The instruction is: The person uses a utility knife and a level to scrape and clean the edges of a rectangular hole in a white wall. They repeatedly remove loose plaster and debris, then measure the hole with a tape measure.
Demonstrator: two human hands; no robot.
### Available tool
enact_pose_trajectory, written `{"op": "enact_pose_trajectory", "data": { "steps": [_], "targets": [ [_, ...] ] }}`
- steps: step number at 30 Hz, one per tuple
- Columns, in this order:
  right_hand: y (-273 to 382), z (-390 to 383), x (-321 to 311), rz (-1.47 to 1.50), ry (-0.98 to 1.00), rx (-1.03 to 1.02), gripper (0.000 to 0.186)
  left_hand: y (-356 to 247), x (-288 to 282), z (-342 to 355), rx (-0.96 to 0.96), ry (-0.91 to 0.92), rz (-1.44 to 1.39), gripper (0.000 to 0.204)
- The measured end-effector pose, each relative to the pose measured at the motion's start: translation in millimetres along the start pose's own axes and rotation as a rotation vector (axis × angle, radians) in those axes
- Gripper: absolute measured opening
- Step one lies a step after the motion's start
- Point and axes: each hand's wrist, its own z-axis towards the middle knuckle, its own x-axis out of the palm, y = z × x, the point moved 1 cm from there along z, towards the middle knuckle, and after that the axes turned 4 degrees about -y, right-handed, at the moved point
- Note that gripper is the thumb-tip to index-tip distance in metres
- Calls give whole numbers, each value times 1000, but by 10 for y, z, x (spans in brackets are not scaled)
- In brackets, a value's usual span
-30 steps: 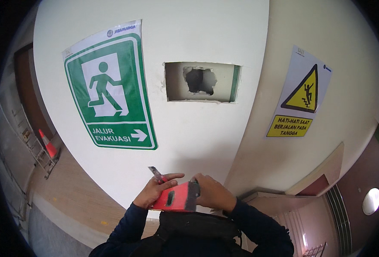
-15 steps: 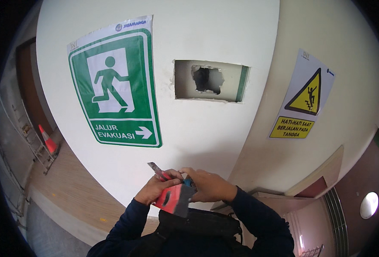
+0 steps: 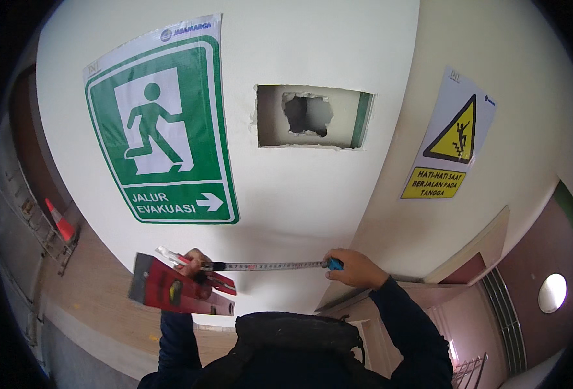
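My left hand [image 3: 194, 261] is closed around a red spirit level [image 3: 159, 285] with a dark end and a yellowish vial, blurred by motion. A utility knife [image 3: 168, 255] with red parts sticks out of the same grip. Between my hands a measuring tape [image 3: 273, 266] runs out nearly level, in front of the white wall. Its left end meets the left hand, where a dark piece hides the exact hold. My right hand [image 3: 359, 269] is closed on the tape's other end, at a small blue part [image 3: 334, 264]. Most of that part is hidden by the fingers.
Above my hands, the white wall [image 3: 299, 214] has a rectangular cut-out [image 3: 341, 118] with a ragged inner hole. A green evacuation sign [image 3: 163, 129] hangs left, a yellow warning sign [image 3: 448, 139] right. An orange cone [image 3: 59, 222] and a ladder [image 3: 30, 211] stand at far left.
My hands were together and have moved apart, with the tape now stretched between them. The spirit level has swung to the left with my left hand.
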Motion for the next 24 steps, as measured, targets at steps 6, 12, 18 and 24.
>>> {"op": "enact_pose_trajectory", "data": {
  "steps": [6, 12, 18, 24],
  "targets": [
    [91, -206, -207, -51, -446, -57, 29, -58, 165, -47, 35, -111, 94, 41],
    [-269, -328, -1144, 2, -1006, -158, 15, -8, 136, -78, -34, -80, 18, 48],
    [-167, -281, -2026, -220, -1141, -162, 16, -31, 144, -135, -111, -139, 82, 51],
    [92, -28, -2254, -236, -1100, -225, 21, -10, 209, -171, -138, -165, 125, 49]
  ]
}}
